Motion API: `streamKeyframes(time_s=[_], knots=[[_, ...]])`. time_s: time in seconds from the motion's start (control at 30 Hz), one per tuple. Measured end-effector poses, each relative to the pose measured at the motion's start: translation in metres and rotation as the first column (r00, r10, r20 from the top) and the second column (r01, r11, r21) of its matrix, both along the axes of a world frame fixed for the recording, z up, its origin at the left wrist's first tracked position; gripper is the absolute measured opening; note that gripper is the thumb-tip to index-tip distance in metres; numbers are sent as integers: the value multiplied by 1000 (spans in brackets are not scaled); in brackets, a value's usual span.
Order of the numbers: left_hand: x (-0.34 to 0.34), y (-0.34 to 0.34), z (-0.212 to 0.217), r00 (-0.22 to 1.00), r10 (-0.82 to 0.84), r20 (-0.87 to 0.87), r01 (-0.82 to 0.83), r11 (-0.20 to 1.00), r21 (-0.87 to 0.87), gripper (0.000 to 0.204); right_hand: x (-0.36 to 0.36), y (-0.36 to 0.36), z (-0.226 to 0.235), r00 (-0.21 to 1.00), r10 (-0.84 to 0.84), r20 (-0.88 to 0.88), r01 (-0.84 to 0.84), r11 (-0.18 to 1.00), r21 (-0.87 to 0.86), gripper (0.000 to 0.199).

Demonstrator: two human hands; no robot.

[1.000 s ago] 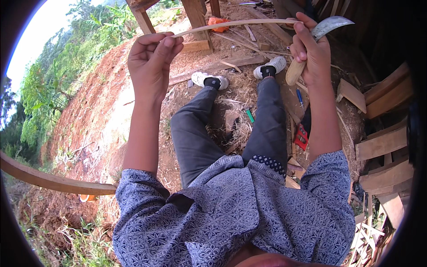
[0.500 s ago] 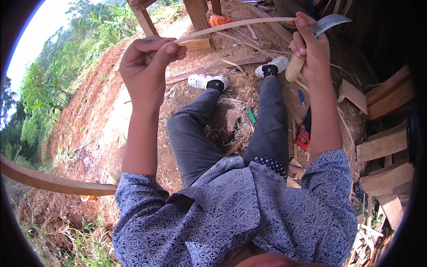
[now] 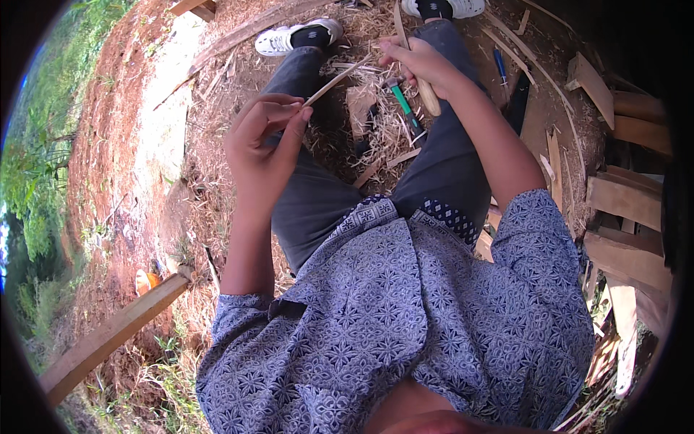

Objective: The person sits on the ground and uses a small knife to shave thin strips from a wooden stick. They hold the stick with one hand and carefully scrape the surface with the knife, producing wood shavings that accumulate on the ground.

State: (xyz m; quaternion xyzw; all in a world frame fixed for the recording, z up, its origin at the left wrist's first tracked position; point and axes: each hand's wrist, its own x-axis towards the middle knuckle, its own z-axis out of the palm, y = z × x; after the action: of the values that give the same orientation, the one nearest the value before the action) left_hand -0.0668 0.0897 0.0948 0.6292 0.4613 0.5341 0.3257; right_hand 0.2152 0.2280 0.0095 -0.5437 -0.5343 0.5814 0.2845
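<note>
My left hand (image 3: 264, 141) pinches one end of a thin pale wooden strip (image 3: 334, 84) between thumb and fingertips. The strip slants up and to the right, its far end close to the fingertips of my right hand (image 3: 426, 66). In that right hand is a knife with a pale wooden handle (image 3: 429, 98), which sticks out below the fingers. Its blade (image 3: 400, 25) points away from me, seen nearly edge-on. Whether the right fingers also touch the strip, I cannot tell. Both hands are held out above my spread legs.
Between my legs a green-handled hammer (image 3: 403, 105) lies among wood shavings. A blue-handled tool (image 3: 500, 66) lies right of my right leg. Wooden blocks (image 3: 625, 199) are stacked at the right. A wooden beam (image 3: 116, 336) juts in at the lower left, near an orange object (image 3: 147, 281).
Both hands have come down and closer together, bringing the strip and the knife lower. The strip, earlier a long bow between the hands, now looks short. The knife blade has turned from rightward to away from me.
</note>
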Motion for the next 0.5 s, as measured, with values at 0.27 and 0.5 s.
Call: streamKeyframes(time_s=[0.27,0.5], knots=[[-6,17,-125,984,155,92,-83,841,-535,7,1,-36,-106,999,-30,38,44,907,-419,55],[6,36,-152,971,167,171,-40,821,-570,7,-7,-24,-110,990,-140,23,141,951,-275,47]])
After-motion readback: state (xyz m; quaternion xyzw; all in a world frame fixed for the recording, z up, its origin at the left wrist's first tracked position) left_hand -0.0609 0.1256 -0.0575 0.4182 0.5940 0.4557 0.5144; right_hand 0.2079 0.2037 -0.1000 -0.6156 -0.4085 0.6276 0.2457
